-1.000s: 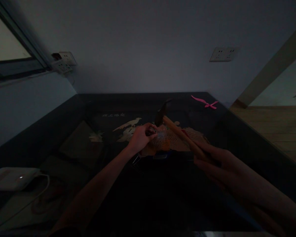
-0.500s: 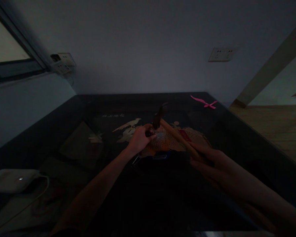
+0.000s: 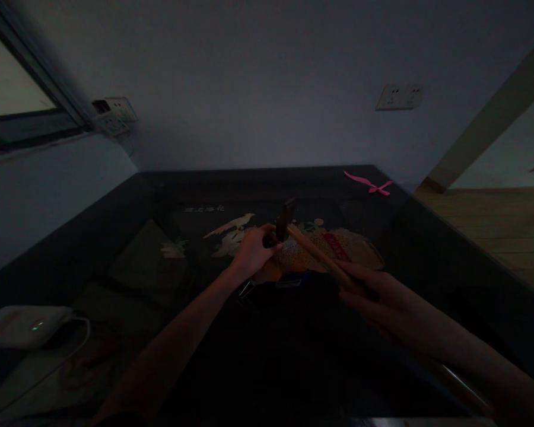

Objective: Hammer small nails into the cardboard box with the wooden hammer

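Note:
My right hand (image 3: 378, 293) is closed around the wooden handle of a hammer (image 3: 314, 248). The hammer's dark head (image 3: 285, 219) is low, right by the fingertips of my left hand (image 3: 253, 252). Thumb and fingers of that left hand are curled in a pinch; a small dark thing seems to be between them, too dim and covered to name. Beneath both lies a crumpled speckled bag (image 3: 305, 256) with a red label, spread on the dark table (image 3: 267, 344). Whether the hammer head touches anything I cannot tell.
A pink ribbon (image 3: 372, 188) lies at the table's far right corner. On the left a white box-shaped device (image 3: 26, 326) with a lit green spot trails a cable (image 3: 82, 338). The wall (image 3: 258, 89) stands behind the table, with sockets (image 3: 399, 96) on it. The room is dim.
The hammer head has come down from a raised, blurred position to beside my left fingertips, and my right hand has shifted slightly with it. My left hand has stayed nearly in place.

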`<state>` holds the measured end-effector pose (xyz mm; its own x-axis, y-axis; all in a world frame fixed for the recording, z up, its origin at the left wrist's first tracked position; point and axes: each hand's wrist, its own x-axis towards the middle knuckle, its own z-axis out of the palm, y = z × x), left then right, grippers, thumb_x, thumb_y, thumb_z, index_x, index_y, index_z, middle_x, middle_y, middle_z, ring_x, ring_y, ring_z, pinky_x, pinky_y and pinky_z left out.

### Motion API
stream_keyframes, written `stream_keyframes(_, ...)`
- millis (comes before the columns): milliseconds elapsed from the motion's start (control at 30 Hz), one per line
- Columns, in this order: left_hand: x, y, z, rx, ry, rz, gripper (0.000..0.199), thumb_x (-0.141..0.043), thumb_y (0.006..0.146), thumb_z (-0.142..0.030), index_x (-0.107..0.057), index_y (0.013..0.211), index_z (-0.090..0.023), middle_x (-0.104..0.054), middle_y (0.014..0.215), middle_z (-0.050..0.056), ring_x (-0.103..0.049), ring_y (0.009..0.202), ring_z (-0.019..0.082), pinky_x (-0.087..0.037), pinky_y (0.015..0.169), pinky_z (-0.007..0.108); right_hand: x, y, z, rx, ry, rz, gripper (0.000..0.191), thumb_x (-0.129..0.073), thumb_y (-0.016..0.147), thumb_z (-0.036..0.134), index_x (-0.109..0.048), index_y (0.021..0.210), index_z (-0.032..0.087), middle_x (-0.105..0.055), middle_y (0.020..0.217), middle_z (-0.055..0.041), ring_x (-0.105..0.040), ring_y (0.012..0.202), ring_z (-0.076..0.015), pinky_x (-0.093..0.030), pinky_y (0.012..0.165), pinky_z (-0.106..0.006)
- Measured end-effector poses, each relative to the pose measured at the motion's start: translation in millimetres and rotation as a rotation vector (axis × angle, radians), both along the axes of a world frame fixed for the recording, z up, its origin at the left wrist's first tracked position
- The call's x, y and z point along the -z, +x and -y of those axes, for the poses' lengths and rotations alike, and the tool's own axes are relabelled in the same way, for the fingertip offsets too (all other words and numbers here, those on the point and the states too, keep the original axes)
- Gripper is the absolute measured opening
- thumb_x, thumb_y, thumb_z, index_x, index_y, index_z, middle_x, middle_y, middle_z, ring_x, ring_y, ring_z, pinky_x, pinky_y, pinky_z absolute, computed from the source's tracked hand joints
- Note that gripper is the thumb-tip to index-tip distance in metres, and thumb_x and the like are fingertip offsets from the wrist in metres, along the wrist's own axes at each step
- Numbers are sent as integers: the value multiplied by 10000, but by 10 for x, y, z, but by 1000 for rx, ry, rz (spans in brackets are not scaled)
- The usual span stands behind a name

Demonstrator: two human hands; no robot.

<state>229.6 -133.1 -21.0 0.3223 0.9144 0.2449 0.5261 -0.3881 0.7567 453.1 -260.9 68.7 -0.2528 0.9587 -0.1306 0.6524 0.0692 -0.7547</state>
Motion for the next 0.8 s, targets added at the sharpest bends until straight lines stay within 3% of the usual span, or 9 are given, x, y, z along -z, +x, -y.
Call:
stream_keyframes(200, 19, 2, -7, -13, 5, 19, 165, -656, 742, -202, -603, 897, -183, -658, 765, -8, -637, 730, 151, -483, 704, 267, -56, -5, -1, 33, 5, 2, 522, -513, 811, 366, -565, 1269, 122, -701, 994, -97, -659, 884, -251, -543, 767, -342)
stream_keyframes(333, 7, 12, -4, 0, -5, 9, 194, -650, 741, -182, -610, 930, -188, -662, 754, -14, -636, 722, 151, -480, 690, 264, -23, -18, -24, -8, -25, -32, 478, -487, 828, 338, -584, 1248, 130, -706, 934, -84, -668, 858, -240, -553, 749, -334)
stream_keyframes(433, 18, 13, -12, 4, 4, 27, 191, -656, 735, -174, -612, 921, -188, -660, 748, -16, -639, 729, 149, -483, 704, 263, -26, -9, -18, -5, 28, -27, 437, -501, 819, 337, -617, 1200, 159, -705, 994, -82, -655, 944, -246, -536, 813, -330)
stream_keyframes(567, 9, 13, -11, -6, 5, 28, 193, -667, 729, -182, -606, 913, -183, -662, 746, -14, -638, 721, 148, -485, 714, 266, -39, 1, -5, 8, 31, 13, 460, -500, 816, 359, -601, 1220, 164, -710, 1009, -84, -672, 867, -246, -556, 750, -340)
stream_keyframes(800, -14, 12, -8, -9, 4, 2, 201, -666, 728, -192, -621, 925, -188, -667, 743, -13, -636, 716, 152, -484, 706, 270, -32, -6, -15, -2, 38, -17, 421, -506, 823, 336, -619, 1200, 187, -709, 1034, -70, -656, 957, -250, -538, 825, -344)
